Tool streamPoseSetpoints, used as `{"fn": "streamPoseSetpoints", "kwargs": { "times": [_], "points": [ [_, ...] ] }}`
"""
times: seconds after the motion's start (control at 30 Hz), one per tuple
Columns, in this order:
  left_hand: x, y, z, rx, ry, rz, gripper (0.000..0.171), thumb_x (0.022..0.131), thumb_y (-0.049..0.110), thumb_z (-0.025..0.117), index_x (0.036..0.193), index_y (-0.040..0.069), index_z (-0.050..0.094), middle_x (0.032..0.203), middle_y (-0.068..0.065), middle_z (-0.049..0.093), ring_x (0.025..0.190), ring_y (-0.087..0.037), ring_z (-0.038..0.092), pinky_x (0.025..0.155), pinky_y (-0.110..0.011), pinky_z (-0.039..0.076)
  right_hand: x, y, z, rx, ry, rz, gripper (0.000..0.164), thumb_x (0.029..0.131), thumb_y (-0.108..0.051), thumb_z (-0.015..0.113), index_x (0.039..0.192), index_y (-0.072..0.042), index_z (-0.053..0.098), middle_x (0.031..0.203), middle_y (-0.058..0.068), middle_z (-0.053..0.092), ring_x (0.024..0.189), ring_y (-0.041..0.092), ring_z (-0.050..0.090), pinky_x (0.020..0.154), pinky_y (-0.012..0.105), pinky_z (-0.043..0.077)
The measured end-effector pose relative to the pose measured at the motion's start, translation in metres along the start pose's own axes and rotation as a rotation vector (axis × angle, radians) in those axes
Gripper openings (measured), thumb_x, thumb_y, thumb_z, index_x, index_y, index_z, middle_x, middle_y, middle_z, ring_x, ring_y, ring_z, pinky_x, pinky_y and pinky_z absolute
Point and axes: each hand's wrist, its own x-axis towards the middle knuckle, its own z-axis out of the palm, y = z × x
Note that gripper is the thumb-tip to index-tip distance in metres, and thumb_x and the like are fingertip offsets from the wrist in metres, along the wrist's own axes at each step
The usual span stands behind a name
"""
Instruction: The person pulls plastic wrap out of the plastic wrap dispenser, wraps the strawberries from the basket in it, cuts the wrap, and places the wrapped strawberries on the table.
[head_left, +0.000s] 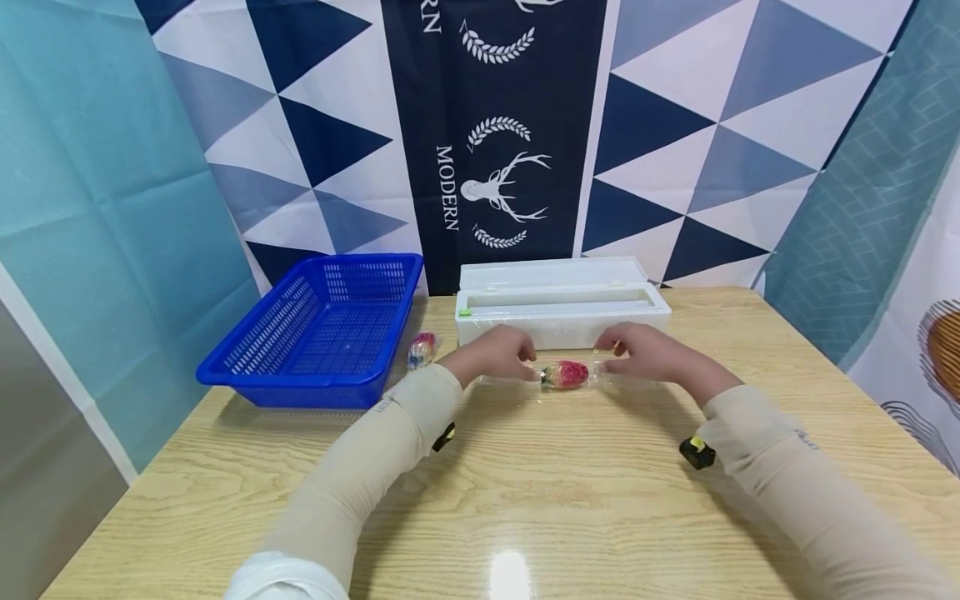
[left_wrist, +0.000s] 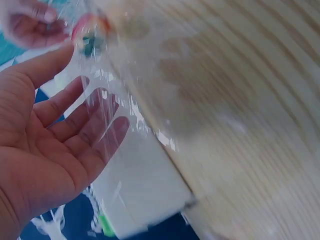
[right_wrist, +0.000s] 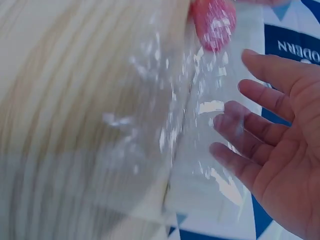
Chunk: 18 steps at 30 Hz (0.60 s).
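A red and yellow fruit-like piece (head_left: 566, 374) with a darker green end lies in clear plastic film (right_wrist: 200, 100) on the table, between the two hands. To its left, my left hand (head_left: 501, 353) touches the film with loosely bent fingers; the left wrist view shows thumb and fingers apart, fingertips behind the film. On the other side, my right hand (head_left: 643, 353) has its fingers spread, some fingertips against the film. Just behind both hands stands a long white box (head_left: 562, 327) with its lid raised.
A blue plastic basket (head_left: 360, 379) stands at the back left of the wooden table (head_left: 585, 500). Beside it lies another wrapped red and yellow piece (head_left: 422, 349). Patterned cloth (head_left: 495, 75) hangs behind the table.
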Motion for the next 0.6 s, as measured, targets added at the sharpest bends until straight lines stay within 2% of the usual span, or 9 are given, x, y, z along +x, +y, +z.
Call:
{"fn": "streamPoseSetpoints", "kwargs": {
  "times": [0.17,0.27,0.43,0.53,0.6],
  "points": [
    [-0.015,-0.020,-0.009,0.004,-0.004,0.021,0.029,0.077,0.019,0.083,0.096,0.004,0.067,0.090,-0.002,0.063,0.081,-0.012,0.054,0.074,-0.023,0.045,-0.018,0.014,-0.013,0.039,-0.023,0.047,0.028,0.081,-0.004,0.073,0.106,0.004,0.062,0.101,0.014,0.063,0.092,0.031,0.060,0.083,0.049,0.050],
    [-0.020,-0.028,-0.012,0.017,-0.017,0.042,0.015,0.077,0.007,0.079,0.080,0.007,0.064,0.076,0.002,0.057,0.071,-0.012,0.049,0.066,-0.022,0.041,-0.022,0.025,-0.014,0.046,-0.043,0.072,0.019,0.080,0.000,0.071,0.096,0.000,0.061,0.088,0.008,0.059,0.081,0.023,0.056,0.073,0.040,0.049],
    [-0.021,-0.037,-0.009,0.076,-0.003,0.094,0.016,0.074,-0.005,0.070,0.070,0.010,0.067,0.065,0.007,0.055,0.064,-0.008,0.047,0.061,-0.018,0.040,-0.020,0.039,-0.011,0.054,-0.047,0.079,0.014,0.081,0.004,0.067,0.081,-0.006,0.059,0.074,0.000,0.053,0.071,0.017,0.049,0.064,0.031,0.042],
    [-0.018,-0.039,-0.006,0.088,-0.012,0.067,0.015,0.075,-0.006,0.070,0.072,0.009,0.070,0.064,0.006,0.057,0.063,-0.008,0.050,0.061,-0.018,0.042,-0.018,0.046,-0.010,0.055,-0.044,0.063,0.014,0.081,0.005,0.067,0.077,-0.008,0.061,0.072,-0.001,0.055,0.069,0.016,0.050,0.062,0.029,0.042],
    [-0.017,-0.039,-0.005,0.069,-0.032,0.021,0.015,0.076,-0.006,0.070,0.072,0.009,0.071,0.064,0.004,0.060,0.062,-0.009,0.053,0.061,-0.020,0.045,-0.016,0.049,-0.009,0.046,-0.041,0.054,0.014,0.080,0.005,0.067,0.076,-0.008,0.064,0.071,-0.003,0.057,0.069,0.015,0.050,0.062,0.028,0.043]
  ]
}}
